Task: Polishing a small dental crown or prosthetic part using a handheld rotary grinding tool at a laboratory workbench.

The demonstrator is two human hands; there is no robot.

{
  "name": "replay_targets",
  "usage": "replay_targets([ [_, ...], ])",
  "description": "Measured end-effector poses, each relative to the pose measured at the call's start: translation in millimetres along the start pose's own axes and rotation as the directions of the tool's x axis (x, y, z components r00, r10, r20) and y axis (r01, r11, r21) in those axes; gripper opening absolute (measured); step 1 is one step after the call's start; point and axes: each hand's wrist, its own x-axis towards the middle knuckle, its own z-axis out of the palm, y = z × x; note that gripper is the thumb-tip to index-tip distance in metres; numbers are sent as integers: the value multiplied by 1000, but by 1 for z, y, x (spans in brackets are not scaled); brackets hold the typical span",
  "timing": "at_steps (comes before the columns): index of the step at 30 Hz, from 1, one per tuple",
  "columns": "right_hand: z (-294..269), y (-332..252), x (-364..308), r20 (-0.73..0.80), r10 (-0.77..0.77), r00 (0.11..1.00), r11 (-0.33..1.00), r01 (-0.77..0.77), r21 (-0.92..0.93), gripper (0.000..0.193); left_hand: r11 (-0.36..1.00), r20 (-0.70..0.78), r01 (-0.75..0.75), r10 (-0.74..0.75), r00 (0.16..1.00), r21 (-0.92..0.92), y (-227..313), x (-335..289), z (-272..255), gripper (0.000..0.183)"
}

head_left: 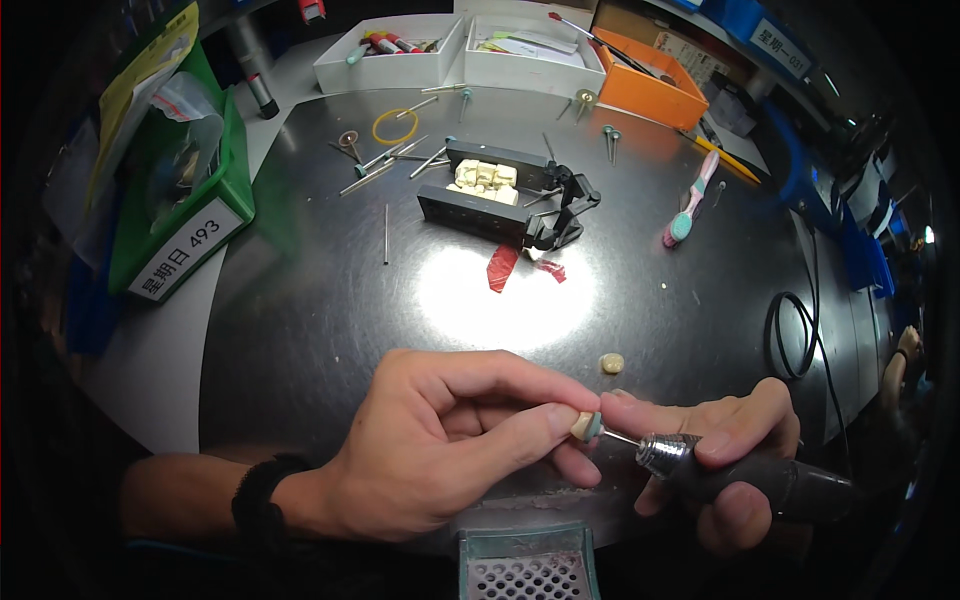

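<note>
Between its thumb and forefinger, my left hand (430, 445) pinches a small cream-coloured dental crown (580, 428). My right hand (750, 425) is wrapped round a dark rotary handpiece (775, 482) with a silver collar. A thin shank runs from the collar to a green-grey polishing tip (594, 426), which appears to touch the crown. Just beyond the fingers, a second tooth-coloured crown (612, 363) lies on the dark metal table. Farther back stands a black articulator (470, 218) with cream tooth models (486, 182) between its plates.
Several rotary bits (368, 178) and a yellow rubber band (395, 125) lie behind. Red film pieces (502, 268) are beside the articulator. A toothbrush (690, 205), a cable (785, 370) and a green bin (235, 165) flank the work. White boxes (390, 72) stand behind; a perforated tray (475, 548) is nearest.
</note>
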Motion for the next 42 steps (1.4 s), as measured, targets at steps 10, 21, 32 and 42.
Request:
replay_targets([
  [10,1,3,1,57,-41,998,999,43,-22,27,999,-21,29,-29,999,21,3,-1,2,18],
  [21,0,5,0,-7,-36,999,999,36,8,29,999,-27,37,-37,999,3,2,-1,1,18],
  [32,12,-7,-3,-71,7,997,995,-13,-95,29,998,-30,59,-58,998,23,5,1,6,17],
  [42,20,-6,2,-123,-2,992,998,-6,-65,28,998,-44,51,-50,998,32,4,-1,2,17],
])
